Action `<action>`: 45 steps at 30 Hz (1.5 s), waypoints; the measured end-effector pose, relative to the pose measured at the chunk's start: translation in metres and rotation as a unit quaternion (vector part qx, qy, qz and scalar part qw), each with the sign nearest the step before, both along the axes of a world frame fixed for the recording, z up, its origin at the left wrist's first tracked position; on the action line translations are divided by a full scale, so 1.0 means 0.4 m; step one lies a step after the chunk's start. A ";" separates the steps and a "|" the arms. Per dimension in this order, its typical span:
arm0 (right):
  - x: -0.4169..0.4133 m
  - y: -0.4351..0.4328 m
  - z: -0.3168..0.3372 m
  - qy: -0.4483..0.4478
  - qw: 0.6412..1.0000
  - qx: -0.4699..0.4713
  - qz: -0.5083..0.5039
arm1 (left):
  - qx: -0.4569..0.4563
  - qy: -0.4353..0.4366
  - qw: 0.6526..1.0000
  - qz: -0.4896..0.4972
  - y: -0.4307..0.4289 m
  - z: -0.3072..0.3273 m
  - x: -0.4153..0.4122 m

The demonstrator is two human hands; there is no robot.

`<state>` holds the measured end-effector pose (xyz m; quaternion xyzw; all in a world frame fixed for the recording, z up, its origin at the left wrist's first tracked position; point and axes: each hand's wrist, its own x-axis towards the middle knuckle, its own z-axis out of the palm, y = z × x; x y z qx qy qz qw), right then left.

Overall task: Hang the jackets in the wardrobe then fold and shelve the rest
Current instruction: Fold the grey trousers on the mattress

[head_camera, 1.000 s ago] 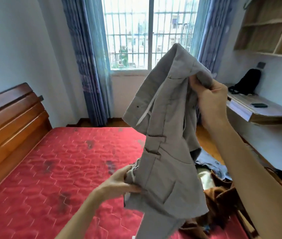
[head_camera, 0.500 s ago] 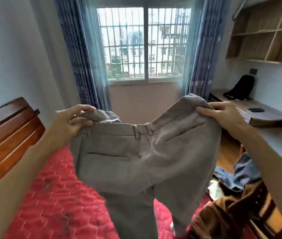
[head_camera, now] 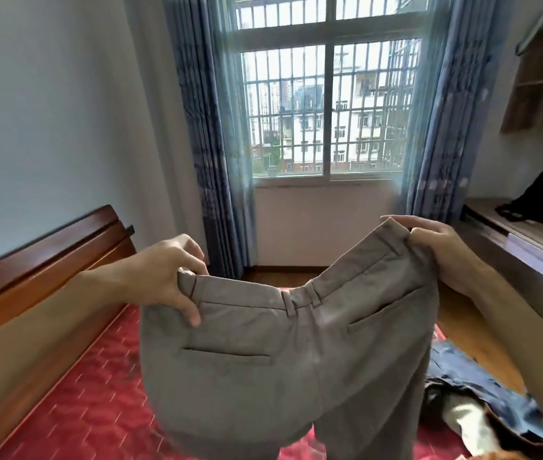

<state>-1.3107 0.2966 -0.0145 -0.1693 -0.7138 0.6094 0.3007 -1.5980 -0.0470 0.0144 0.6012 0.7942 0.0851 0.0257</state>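
The person holds a pair of grey trousers (head_camera: 280, 353) up between both hands, back pockets facing the camera, the waistband sagging in the middle and the legs hanging below. The left hand (head_camera: 163, 277) pinches one end of the waistband with curled fingers and thumb, and the right hand (head_camera: 439, 250) grips the other end, held higher. Under the hands lies a red mattress (head_camera: 74, 403), and below the right hand a heap of dark clothes (head_camera: 482, 403).
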 end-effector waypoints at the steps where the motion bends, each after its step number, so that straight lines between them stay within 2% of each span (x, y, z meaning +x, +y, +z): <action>1: -0.011 0.000 -0.004 -0.025 0.999 0.003 0.025 | -0.031 -0.005 0.999 0.008 0.002 -0.006 -0.001; 3: -0.032 -0.004 -0.010 -0.097 0.992 0.029 0.080 | -0.054 -0.020 0.998 0.034 0.004 -0.005 0.004; 5: -0.042 -0.005 0.003 -0.129 0.986 0.038 0.103 | -0.032 -0.006 0.998 0.057 -0.005 0.021 0.005; 6: -0.042 0.000 0.017 -0.109 0.989 0.039 0.091 | 0.006 0.005 0.998 0.064 -0.011 0.037 0.002; 9: -0.049 0.031 0.066 0.047 0.999 -0.015 -0.006 | 0.166 -0.014 0.980 0.106 -0.040 0.086 -0.033; 10: -0.061 0.039 0.072 0.061 0.998 -0.003 -0.026 | 0.175 -0.017 0.979 0.108 -0.045 0.094 -0.049; 13: -0.118 0.052 0.043 -0.010 0.990 0.124 -0.070 | 0.039 -0.079 0.986 0.142 -0.035 0.084 -0.069; 15: -0.145 0.056 0.029 0.023 0.993 0.087 -0.075 | 0.037 -0.137 0.981 0.135 -0.017 0.079 -0.079; 17: -0.155 0.043 0.031 0.037 0.997 0.033 -0.059 | 0.047 -0.181 0.968 0.169 -0.012 0.078 -0.079; 20: -0.148 0.029 0.060 0.058 0.998 -0.017 0.004 | 0.075 -0.281 0.943 0.164 -0.006 0.105 -0.038; 21: -0.138 0.028 0.075 0.072 0.996 -0.027 0.033 | 0.095 -0.290 0.941 0.144 -0.003 0.122 -0.013; 23: -0.114 0.045 0.091 0.132 0.986 -0.057 0.086 | 0.146 -0.241 0.956 0.083 -0.002 0.155 0.020; 26: -0.102 0.064 0.100 0.214 0.945 -0.145 0.200 | 0.197 -0.150 0.969 0.018 -0.004 0.205 0.035; 28: -0.132 0.053 0.108 0.181 0.956 -0.121 0.194 | 0.173 -0.054 0.983 0.028 0.014 0.215 0.005; 30: -0.164 0.032 0.115 0.148 0.974 -0.062 0.162 | 0.091 0.131 0.987 0.031 0.048 0.194 -0.035; 31: -0.173 0.017 0.121 0.150 0.970 -0.051 0.183 | 0.071 0.169 0.982 0.033 0.068 0.178 -0.054; 33: -0.172 -0.026 0.131 0.160 0.952 -0.043 0.258 | 0.064 0.131 0.989 0.021 0.094 0.144 -0.064; 35: -0.163 -0.059 0.133 0.155 0.926 -0.037 0.343 | 0.121 0.081 0.989 0.005 0.115 0.129 -0.063; 38: -0.157 -0.098 0.152 0.197 0.834 -0.115 0.503 | 0.223 0.028 0.974 -0.016 0.142 0.123 -0.079; 39: -0.163 -0.108 0.159 0.210 0.813 -0.154 0.520 | 0.247 0.015 0.969 -0.026 0.150 0.128 -0.080; 42: -0.176 -0.113 0.175 0.242 0.837 -0.176 0.458 | 0.286 -0.039 0.956 -0.050 0.177 0.152 -0.064; 45: -0.193 -0.120 0.182 0.259 0.864 -0.160 0.401 | 0.289 -0.106 0.948 -0.086 0.199 0.171 -0.027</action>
